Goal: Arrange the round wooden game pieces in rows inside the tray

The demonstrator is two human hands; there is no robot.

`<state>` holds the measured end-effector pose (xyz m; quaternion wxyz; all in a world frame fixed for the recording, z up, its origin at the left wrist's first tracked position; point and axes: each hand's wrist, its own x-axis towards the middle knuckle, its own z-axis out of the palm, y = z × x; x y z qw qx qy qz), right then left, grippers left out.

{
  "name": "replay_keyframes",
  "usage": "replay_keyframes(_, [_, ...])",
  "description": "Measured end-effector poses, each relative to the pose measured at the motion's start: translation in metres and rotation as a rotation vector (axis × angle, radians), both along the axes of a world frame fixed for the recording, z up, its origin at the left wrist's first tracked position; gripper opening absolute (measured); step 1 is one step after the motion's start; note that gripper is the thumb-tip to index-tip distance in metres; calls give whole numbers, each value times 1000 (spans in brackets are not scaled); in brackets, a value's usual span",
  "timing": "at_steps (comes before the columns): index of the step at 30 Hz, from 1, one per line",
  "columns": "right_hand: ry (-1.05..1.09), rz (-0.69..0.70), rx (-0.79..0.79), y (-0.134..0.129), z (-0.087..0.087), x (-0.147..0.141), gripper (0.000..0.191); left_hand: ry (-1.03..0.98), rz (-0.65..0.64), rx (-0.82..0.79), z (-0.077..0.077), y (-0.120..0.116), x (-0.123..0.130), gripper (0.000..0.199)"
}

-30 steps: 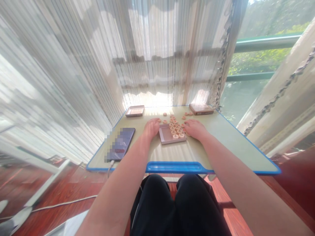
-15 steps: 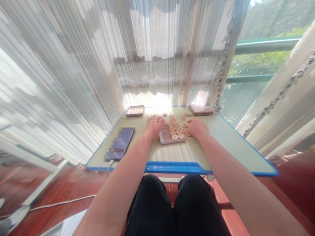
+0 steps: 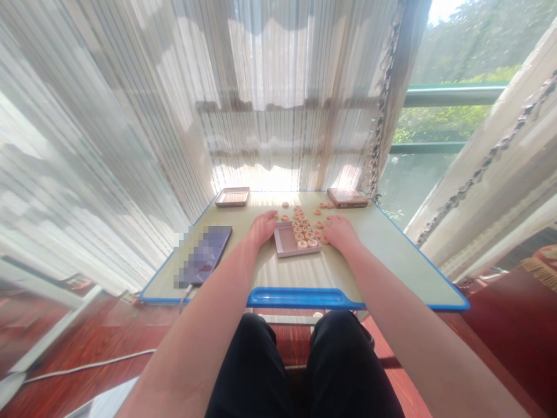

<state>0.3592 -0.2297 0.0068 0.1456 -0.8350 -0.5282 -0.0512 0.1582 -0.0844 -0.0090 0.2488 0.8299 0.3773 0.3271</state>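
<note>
My left hand [image 3: 263, 229] is left of a shallow open box [image 3: 285, 239], its fingers drawn together around a round wooden Chinese chess piece [image 3: 275, 215] at the fingertips. Inside the box, pieces with dark characters [image 3: 302, 244] stand in rows on the right side; the left side shows bare bottom. My right hand [image 3: 342, 232] rests on the table right of the box, thumb and forefinger apart. Close to its thumb lies a piece [image 3: 324, 239], partly covered by the hand. More pieces with red marks [image 3: 318, 212] are scattered behind and beside the box.
A tablet [image 3: 211, 252] with a cable lies at the left of the blue-edged table [image 3: 391, 261]. An open tray-like lid [image 3: 232, 197] is at the back left, a flat brown box [image 3: 347, 197] at the back right. Curtains [image 3: 278, 116] hang behind the table.
My left hand has lowered and its spread fingers have come together by a chess piece. My right hand stays beside the box. The whole view has shifted slightly.
</note>
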Motion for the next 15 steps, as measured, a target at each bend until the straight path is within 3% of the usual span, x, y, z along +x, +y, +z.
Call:
replay_keyframes(3, [18, 68, -4, 6, -3, 2, 35, 14, 27, 21, 2, -3, 0, 30])
replay_keyframes(8, [172, -90, 32, 20, -5, 16, 48, 45, 61, 82, 5, -5, 2, 30])
replay_keyframes(15, [190, 46, -28, 39, 1, 32, 53, 43, 48, 102, 6, -7, 5, 34])
